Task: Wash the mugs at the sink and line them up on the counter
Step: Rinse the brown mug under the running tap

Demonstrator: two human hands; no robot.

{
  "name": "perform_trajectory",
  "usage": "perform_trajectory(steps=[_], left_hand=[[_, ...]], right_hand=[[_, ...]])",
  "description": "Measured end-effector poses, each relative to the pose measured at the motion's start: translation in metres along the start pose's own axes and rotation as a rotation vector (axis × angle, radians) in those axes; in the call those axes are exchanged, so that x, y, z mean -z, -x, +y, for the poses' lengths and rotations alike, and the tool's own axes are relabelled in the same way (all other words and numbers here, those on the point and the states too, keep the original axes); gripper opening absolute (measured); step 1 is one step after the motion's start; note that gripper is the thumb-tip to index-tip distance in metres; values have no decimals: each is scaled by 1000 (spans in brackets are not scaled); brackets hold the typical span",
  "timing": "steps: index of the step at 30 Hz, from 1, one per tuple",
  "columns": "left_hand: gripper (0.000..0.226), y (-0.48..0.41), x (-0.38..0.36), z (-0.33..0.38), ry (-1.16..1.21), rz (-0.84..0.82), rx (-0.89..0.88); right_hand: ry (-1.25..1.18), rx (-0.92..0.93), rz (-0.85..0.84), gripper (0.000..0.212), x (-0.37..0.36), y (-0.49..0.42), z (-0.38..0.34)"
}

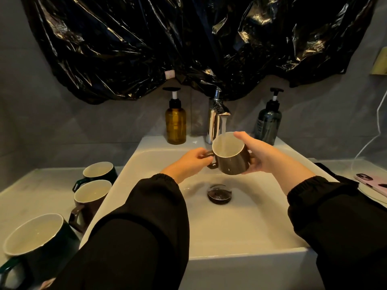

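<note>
mug (230,159) between both hands

Both hands hold a brown mug (230,158) under the tap (216,120); left hand (189,162) on handle, right hand (259,155) cupping its side.

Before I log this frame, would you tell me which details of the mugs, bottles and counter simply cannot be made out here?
All in the head view:
- Nearest mug: its handle is cut off by the left edge.
- Held mug: the right hand covers its far side, the left hand part of the handle.
- Dark bottle: label print too small and dim to read.
- Phone: cut off by the right edge.
- Counter near the front: hidden by the left sleeve.
</note>
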State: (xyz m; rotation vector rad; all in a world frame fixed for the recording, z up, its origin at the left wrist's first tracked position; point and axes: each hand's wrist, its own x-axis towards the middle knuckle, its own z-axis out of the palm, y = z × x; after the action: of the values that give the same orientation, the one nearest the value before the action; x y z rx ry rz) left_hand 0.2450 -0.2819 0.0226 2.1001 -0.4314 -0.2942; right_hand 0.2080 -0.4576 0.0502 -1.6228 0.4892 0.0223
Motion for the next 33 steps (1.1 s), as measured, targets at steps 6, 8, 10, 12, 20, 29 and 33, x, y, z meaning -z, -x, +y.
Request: perform_trajectory(steps=[6, 8, 10, 12, 20, 29, 33], left_hand=[[12, 7, 18, -7, -18, 59, -96], [13, 8, 19, -6, -18, 47, -98], [16, 7, 14, -4, -14, 27, -83], [20, 6, 4, -2, -29, -19, -43], [21, -2, -9, 7, 116, 115, -64], [17, 11, 34, 6, 20, -2, 20], [20, 14, 24, -2, -158, -68, -77]], right_hand=[[1, 88, -119, 47, -12, -6, 6], [-30, -11, -183, 55, -7, -9, 8], [-25, -182, -204, 68, 0, -8, 8], [40, -287, -186, 73, 9, -6, 6], [-54, -205, -65, 76, 8, -5, 2], [-21, -26, -166, 63, -18, -8, 7], [96, 100, -160, 48, -7, -10, 8]])
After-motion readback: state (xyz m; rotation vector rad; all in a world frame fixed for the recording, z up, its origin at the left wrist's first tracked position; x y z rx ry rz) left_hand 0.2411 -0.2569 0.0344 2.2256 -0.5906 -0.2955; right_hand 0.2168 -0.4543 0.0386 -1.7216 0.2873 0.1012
